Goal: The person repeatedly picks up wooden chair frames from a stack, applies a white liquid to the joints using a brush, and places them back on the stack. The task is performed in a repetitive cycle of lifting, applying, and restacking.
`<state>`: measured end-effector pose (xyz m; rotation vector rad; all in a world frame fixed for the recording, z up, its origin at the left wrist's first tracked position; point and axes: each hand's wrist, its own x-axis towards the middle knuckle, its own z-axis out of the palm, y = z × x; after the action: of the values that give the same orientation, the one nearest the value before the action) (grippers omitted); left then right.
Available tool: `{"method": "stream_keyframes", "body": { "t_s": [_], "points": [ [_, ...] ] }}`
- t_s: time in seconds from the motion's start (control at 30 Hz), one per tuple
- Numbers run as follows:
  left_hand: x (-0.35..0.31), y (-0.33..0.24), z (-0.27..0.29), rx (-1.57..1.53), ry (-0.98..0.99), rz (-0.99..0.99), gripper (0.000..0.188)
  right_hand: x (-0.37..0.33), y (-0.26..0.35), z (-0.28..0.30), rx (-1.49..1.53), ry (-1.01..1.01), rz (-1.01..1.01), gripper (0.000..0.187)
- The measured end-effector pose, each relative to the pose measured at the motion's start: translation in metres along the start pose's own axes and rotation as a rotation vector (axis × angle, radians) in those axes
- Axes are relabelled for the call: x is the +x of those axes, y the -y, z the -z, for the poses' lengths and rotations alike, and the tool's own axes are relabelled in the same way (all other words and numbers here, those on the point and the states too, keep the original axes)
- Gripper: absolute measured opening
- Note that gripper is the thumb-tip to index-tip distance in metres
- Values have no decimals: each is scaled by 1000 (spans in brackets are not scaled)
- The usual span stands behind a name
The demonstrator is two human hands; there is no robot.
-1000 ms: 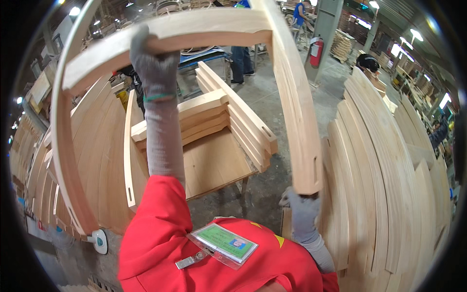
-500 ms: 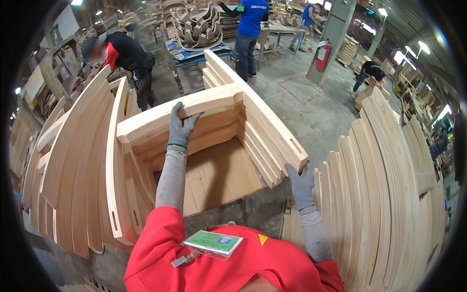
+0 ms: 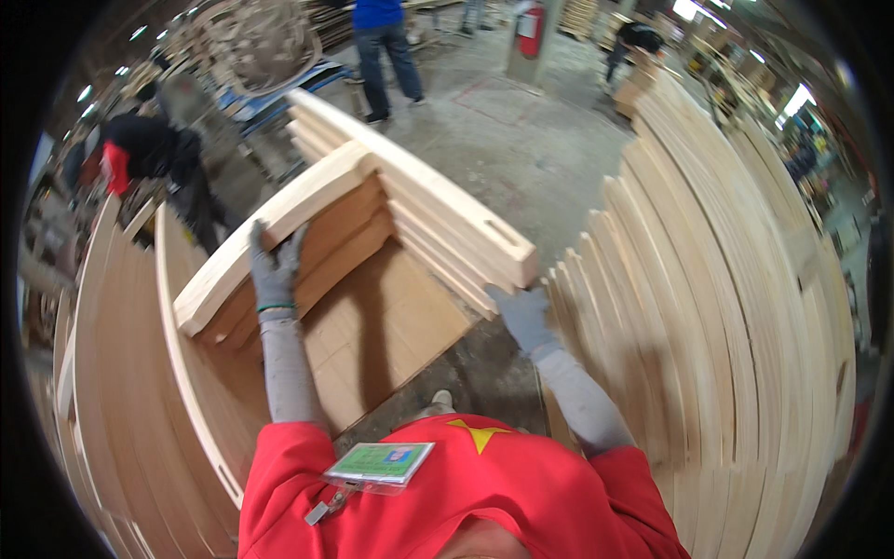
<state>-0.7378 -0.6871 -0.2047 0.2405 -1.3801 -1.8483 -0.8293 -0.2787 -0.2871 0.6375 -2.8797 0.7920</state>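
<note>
A stacked assembly of pale wooden frames stands before me, with a curved wooden rail running between its two sides. My left hand, in a grey glove, is closed over that rail with the thumb on the inner face. On the right, my gloved right hand grips the near end of the frames' straight side, just below the slotted top bar; its fingertips are partly hidden by the wood. A long side piece with a slot in its near end lies left of the rail.
Curved boards stand in a tall stack close on my right; more boards stand at my left. A flat wooden panel lies inside the frames. Beyond are co-workers, a column with a fire extinguisher, and piled curved parts.
My view has tilted down and turned right, so the surroundings shift left and up. Both hands keep their hold on the frames, and the curved rail looks more slanted.
</note>
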Motion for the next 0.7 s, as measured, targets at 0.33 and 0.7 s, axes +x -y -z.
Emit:
{"method": "stream_keyframes", "body": {
  "t_s": [0.33, 0.7],
  "points": [
    [4, -15, -81, -562, 77, 528, 48, -41, 8, 114, 214, -40, 26, 69],
    [-223, -138, -496, 49, 1297, -398, 64, -367, -80, 506, -793, -1180, -585, 54]
  ]
}}
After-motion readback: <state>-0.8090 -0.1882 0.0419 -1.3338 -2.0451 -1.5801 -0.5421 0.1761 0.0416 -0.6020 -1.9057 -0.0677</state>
